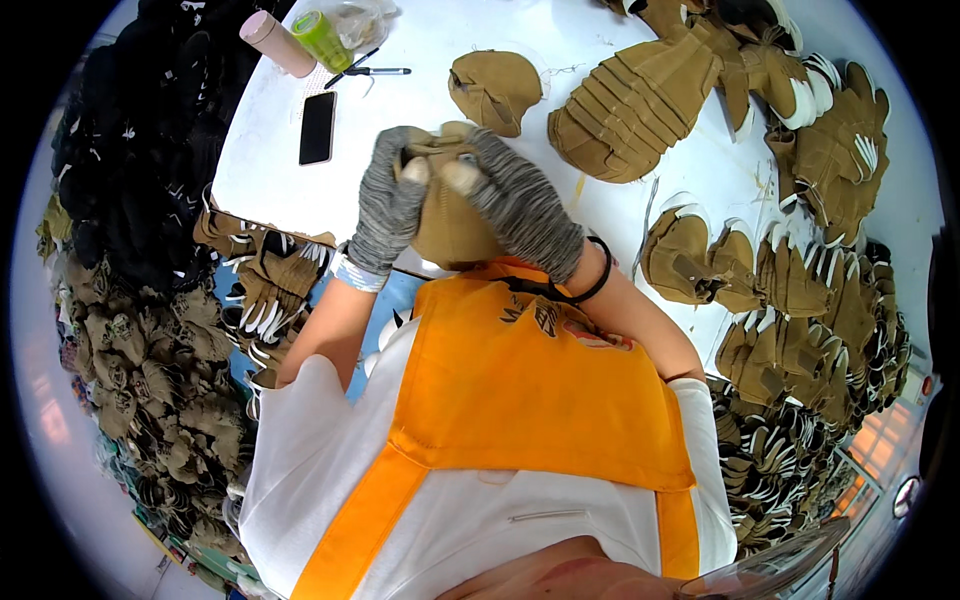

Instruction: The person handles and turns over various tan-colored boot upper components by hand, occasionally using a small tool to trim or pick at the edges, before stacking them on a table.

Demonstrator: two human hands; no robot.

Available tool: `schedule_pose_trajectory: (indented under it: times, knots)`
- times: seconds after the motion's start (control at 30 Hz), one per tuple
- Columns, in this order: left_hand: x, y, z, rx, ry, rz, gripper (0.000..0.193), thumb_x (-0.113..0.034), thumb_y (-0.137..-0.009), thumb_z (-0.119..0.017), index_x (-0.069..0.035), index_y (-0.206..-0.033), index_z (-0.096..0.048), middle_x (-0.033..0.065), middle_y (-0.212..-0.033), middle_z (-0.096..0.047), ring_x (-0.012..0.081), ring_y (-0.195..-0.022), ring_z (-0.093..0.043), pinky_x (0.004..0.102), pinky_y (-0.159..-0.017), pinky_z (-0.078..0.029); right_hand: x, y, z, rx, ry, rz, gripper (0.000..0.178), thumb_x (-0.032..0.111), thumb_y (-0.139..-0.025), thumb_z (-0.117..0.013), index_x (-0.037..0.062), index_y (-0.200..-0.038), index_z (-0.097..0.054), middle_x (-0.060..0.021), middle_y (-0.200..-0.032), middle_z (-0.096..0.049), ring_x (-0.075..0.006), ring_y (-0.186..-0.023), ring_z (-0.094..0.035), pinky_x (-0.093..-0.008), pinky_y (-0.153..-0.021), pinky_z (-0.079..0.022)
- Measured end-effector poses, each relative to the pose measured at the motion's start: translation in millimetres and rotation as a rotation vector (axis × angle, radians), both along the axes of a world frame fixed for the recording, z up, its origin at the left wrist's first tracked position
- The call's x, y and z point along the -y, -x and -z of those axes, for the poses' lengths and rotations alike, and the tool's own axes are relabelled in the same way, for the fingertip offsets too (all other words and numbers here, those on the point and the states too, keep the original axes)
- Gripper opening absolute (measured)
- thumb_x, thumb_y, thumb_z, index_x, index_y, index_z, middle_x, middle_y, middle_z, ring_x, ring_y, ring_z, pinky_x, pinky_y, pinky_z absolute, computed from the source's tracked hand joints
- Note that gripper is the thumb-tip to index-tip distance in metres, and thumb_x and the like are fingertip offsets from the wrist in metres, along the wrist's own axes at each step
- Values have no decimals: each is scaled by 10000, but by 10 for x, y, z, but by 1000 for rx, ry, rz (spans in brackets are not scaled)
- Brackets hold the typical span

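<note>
Orange apron point(520, 390) is worn; beyond it, a tan shoe upper point(448, 225) is gripped by both gloved hands, left hand point(388, 205) and right hand point(520, 205).

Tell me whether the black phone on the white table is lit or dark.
Dark. The black phone lies flat on the white table, its screen face a uniform black with no glow or picture showing.
</note>
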State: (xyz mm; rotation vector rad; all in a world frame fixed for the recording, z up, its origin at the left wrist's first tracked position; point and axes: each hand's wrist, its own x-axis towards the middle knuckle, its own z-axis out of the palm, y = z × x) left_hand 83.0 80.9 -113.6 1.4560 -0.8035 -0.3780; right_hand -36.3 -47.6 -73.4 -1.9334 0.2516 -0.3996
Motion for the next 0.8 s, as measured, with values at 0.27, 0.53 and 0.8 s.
schedule_pose_trajectory:
  times: [0.27, 0.53, 0.8]
  knots:
    - [22, 41, 331, -222, -23, 91, 461, -435, -899, -523, -14, -1085, -551, 90, -972, -589, 168, -899, -533, 287, -836, -431, 34, 33, 559, -12, -330, 55, 552, 502, -916, -480, 43, -1221, -500, -145, -1115, -585, -245, -1027, -557, -344, -914, -419]
    - [113, -67, 433, -51, -136, 8, 513, -487, -891, -503, -8, -1067, -553, 138, -915, -595, 232, -847, -568, 319, -795, -448, 504, 18, 603, -104, -498, -125, 618, 521, -896, -511, 35, -1276, -470, -102, -1201, -546, -175, -1126, -488, -318, -953, -402]
    - [92, -53, 343, -14, -138, 12, 449, -398, -887, -548, -2, -1098, -561, 167, -988, -621, 281, -897, -605, 348, -810, -474, 883, -184, 1120, -312, -166, 245, 680, 512, -837, -601, -18, -1248, -487, -189, -1202, -549, -293, -1136, -520, -354, -945, -435]
